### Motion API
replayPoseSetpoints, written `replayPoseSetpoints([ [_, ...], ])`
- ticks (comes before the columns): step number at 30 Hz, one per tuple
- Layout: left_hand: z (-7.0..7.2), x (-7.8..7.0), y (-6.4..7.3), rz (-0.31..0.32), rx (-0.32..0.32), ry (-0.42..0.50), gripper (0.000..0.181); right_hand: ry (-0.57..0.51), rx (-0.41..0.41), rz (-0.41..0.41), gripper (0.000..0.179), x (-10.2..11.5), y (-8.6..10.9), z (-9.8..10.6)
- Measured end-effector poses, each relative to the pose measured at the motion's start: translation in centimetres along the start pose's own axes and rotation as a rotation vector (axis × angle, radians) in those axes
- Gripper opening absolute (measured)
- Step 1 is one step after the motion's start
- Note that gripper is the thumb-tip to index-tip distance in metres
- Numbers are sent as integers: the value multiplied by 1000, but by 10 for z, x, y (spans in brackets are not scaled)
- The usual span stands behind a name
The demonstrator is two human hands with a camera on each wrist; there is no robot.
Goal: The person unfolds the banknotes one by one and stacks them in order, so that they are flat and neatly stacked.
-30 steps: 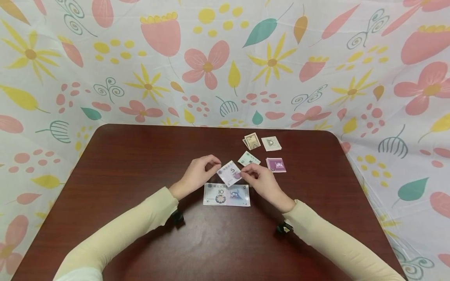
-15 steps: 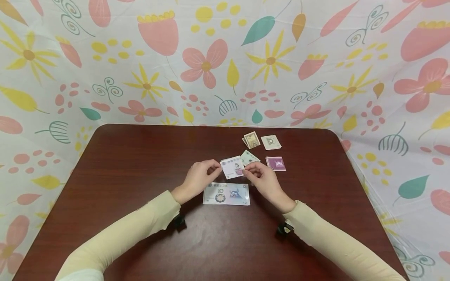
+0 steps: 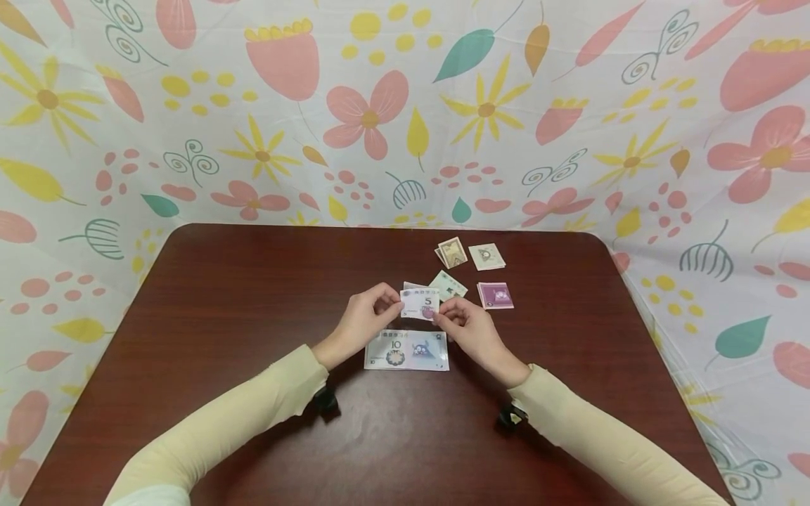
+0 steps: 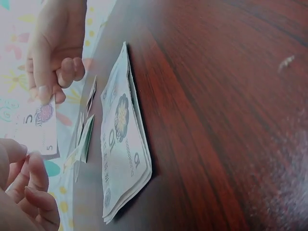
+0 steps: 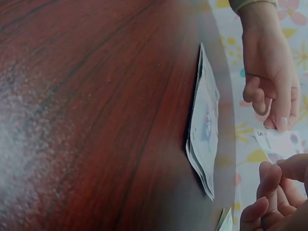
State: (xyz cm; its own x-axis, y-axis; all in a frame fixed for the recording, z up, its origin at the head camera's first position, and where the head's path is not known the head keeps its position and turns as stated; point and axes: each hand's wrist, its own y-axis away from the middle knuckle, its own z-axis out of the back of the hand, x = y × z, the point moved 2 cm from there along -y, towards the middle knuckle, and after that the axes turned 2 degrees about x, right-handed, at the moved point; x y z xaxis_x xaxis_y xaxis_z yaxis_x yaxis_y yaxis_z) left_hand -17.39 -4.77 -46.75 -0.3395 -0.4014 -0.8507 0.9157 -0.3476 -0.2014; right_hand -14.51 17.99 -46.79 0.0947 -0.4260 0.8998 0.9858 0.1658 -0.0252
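Note:
A small pale 5 banknote (image 3: pixel 418 303) is stretched between my two hands above the table. My left hand (image 3: pixel 361 318) pinches its left edge between thumb and fingers. At the opposite edge, the thumb and fingers of my right hand (image 3: pixel 473 327) pinch it too. A whitish strip of paper shows behind its top edge; whether it belongs to the same note I cannot tell. Just nearer to me lies a stack of 10 banknotes (image 3: pixel 407 351), whose several layers show in the left wrist view. Partly behind the held note rests a green note (image 3: pixel 451 286).
Beyond my right hand lie purple folded notes (image 3: pixel 496 296). Farther back are brownish folded notes (image 3: pixel 453 253) and a pale grey pile (image 3: pixel 487 257). A flowered cloth (image 3: pixel 373 176) hangs along the far edge of the dark wooden table (image 3: pixel 253 281).
The 5 note has turned from a slanted position to nearly level and moved slightly away from the 10 stack. Both hands keep pinching it; the piles have stayed put.

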Motion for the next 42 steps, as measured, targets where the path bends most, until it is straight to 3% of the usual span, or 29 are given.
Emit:
replayPoseSetpoints([
  [6, 0, 2, 1, -16, -11, -16, 8, 11, 18, 8, 9, -2, 0, -3],
  [17, 1, 3, 5, 84, -5, 91, 6, 49, 35, 17, 9, -1, 0, -5],
  [31, 16, 18, 10, 80, 25, 217, 6, 85, 34, 55, 10, -6, -2, 5],
  [42, 23, 27, 14, 39, 125, 293, 8, 232, 41, 105, 23, -6, -16, 17],
])
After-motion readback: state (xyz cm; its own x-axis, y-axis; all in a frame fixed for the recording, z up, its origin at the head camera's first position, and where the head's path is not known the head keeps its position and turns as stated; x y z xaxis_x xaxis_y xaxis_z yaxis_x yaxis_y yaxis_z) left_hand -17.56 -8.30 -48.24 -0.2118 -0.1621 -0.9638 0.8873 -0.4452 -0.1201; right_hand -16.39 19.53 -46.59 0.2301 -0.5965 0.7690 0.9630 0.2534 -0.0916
